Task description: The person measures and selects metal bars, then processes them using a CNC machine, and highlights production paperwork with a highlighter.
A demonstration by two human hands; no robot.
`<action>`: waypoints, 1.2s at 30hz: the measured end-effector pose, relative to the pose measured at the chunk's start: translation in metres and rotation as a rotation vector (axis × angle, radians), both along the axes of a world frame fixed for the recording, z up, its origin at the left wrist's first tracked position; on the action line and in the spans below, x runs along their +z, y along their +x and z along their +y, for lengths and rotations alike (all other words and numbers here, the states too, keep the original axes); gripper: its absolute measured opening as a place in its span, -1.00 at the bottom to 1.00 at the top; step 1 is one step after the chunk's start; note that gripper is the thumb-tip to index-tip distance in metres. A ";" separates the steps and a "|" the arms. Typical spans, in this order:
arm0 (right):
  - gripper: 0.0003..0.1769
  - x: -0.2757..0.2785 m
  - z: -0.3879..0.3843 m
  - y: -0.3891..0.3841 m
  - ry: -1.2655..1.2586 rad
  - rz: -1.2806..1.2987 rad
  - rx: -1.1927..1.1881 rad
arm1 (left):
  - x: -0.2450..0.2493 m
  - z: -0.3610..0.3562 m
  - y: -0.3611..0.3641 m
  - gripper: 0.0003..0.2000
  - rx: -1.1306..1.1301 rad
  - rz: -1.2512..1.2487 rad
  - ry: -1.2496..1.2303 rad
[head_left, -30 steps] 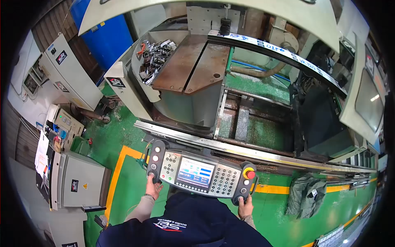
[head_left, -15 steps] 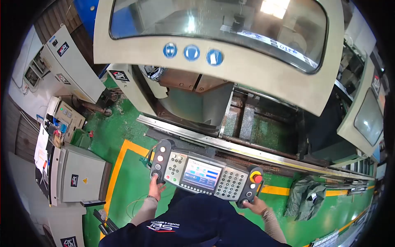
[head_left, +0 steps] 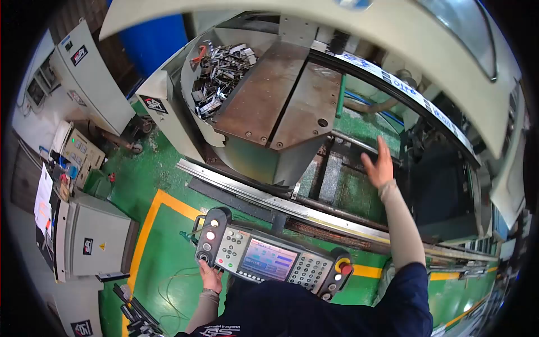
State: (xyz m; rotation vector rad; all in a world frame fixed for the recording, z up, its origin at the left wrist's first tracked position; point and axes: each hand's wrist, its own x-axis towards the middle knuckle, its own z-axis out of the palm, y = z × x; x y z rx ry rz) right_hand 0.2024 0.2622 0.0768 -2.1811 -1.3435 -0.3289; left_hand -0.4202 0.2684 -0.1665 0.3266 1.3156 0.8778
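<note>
The control panel (head_left: 269, 255), a wide grey console with a lit screen, keys and round buttons, stands in front of my body. My left hand (head_left: 209, 276) is at its lower left end, thumb at the bottom round button (head_left: 203, 258) and fingers curled beneath the edge. Raised and stretched forward, my right hand (head_left: 382, 167) has its fingers extended and holds nothing. It appears above the machine's open bay, below the lifted hood (head_left: 477, 95). To its left lies the brown metal machine table (head_left: 269, 101) with a dark slot.
Metal offcuts (head_left: 222, 76) fill a curved bin beside the machine table. A metal rail (head_left: 252, 199) runs along the machine's front. Grey cabinets (head_left: 98, 238) stand at the left, dark profiles (head_left: 137, 312) on the floor below. A red emergency button (head_left: 346, 269) sits at the panel's right end.
The hood has gone up, uncovering the machine table and the offcuts. My right hand has left the panel's right end and reached up and forward. My left hand stays at the panel.
</note>
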 end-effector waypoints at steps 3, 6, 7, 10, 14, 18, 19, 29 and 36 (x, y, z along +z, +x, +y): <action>-0.11 0.021 0.086 0.062 0.003 -0.183 -0.059 | -0.003 0.000 -0.002 -0.20 -0.037 0.015 0.022; -0.10 0.032 0.158 0.129 -0.076 -0.352 -0.152 | -0.012 -0.001 -0.008 -0.23 -0.067 0.060 0.063; -0.10 0.038 0.177 0.141 -0.124 -0.404 -0.194 | -0.012 0.000 -0.008 -0.24 -0.083 0.078 0.070; -0.09 0.055 0.217 0.171 -0.243 -0.444 -0.320 | -0.011 -0.004 -0.009 -0.30 -0.078 0.101 0.072; -0.30 0.052 0.234 0.193 -0.100 -0.624 -0.300 | 0.007 0.003 0.000 -0.30 -0.049 0.120 0.093; -0.43 0.066 0.228 0.182 -0.136 -0.648 -0.256 | 0.004 -0.001 -0.009 -0.23 -0.099 0.189 0.074; -0.43 0.071 0.232 0.183 -0.186 -0.635 -0.282 | -0.002 -0.001 -0.011 -0.20 -0.113 0.196 0.078; -0.49 0.070 0.249 0.198 -0.330 -0.605 -0.367 | 0.046 0.010 0.018 -0.36 0.022 0.000 0.024; -0.49 0.069 0.251 0.188 -0.366 -0.575 -0.420 | 0.050 0.006 0.033 -0.31 0.167 0.012 0.083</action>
